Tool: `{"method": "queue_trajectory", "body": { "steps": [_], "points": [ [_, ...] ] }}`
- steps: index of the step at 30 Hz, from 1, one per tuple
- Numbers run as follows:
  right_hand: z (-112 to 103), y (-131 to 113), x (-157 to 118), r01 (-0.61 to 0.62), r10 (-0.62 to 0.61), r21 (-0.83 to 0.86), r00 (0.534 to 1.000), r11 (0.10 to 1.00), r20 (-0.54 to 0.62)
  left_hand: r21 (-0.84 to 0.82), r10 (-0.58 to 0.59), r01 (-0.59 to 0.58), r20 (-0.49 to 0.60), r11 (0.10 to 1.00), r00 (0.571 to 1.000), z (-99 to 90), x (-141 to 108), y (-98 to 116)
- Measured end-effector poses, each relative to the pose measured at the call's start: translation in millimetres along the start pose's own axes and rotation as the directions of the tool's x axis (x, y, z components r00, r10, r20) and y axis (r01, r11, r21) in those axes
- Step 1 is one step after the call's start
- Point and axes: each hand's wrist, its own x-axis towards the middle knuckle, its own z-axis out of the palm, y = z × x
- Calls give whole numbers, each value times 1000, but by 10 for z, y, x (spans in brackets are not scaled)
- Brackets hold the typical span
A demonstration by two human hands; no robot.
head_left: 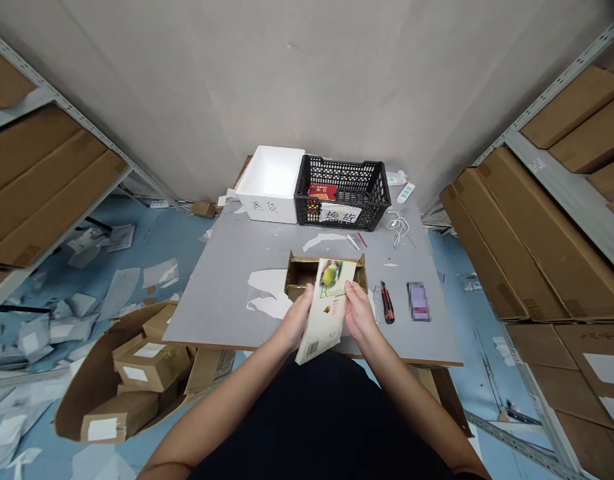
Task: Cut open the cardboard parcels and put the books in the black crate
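Between my two hands is a pale book (323, 320) with a green fruit picture and the word "Beautiful" on its cover. My left hand (297, 319) grips its left edge, and my right hand (359, 310) grips the right edge. The book is tilted, its lower end toward my body. Behind it on the table lies an open cardboard box (299, 270), partly hidden by the book and my hands. A red and black box cutter (387, 303) rests right of my right hand.
On the grey table (211, 280), a white foam box (269, 208) and a black plastic crate (381, 200) with a red book (323, 192) stand at the back. A blurred purple item (419, 301) lies right. Shelves of cartons (507, 227) flank both sides; a large carton (101, 347) holds smaller boxes.
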Motion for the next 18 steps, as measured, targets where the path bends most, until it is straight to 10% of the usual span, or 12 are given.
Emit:
{"method": "queue_trajectory", "body": {
  "steps": [8, 18],
  "points": [
    [49, -418, -127, 51, -49, -50, 998, 997, 35, 164, 211, -177, -224, 970, 951, -272, 140, 28],
    [134, -224, -46, -277, 298, -123, 933, 953, 202, 76, 270, -261, -154, 962, 950, 115, 233, -105]
  ]
}}
